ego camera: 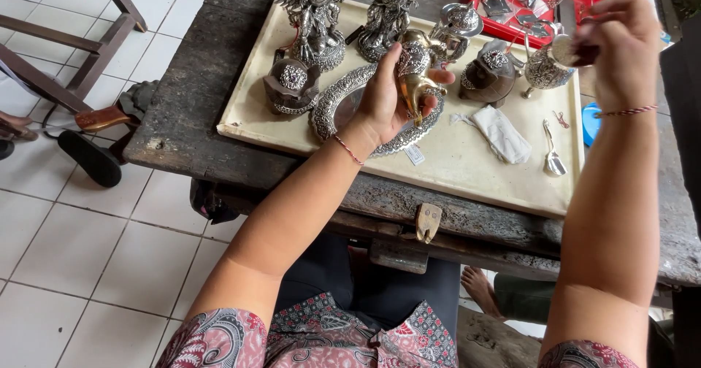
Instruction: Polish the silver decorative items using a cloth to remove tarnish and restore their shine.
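The left hand (385, 98) has its fingers clamped on a small golden metal figurine (413, 76) above the cream tray (467, 171) on the dark wooden surface (182, 98). The right hand (621, 43) pinches a small round silver lid (564, 50), fingers together.

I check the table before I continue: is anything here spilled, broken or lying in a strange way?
Nothing is spilled or visibly broken. Only a small spoon and a crumpled white cloth lie loose on the cream tray, apart from the upright silver pieces.
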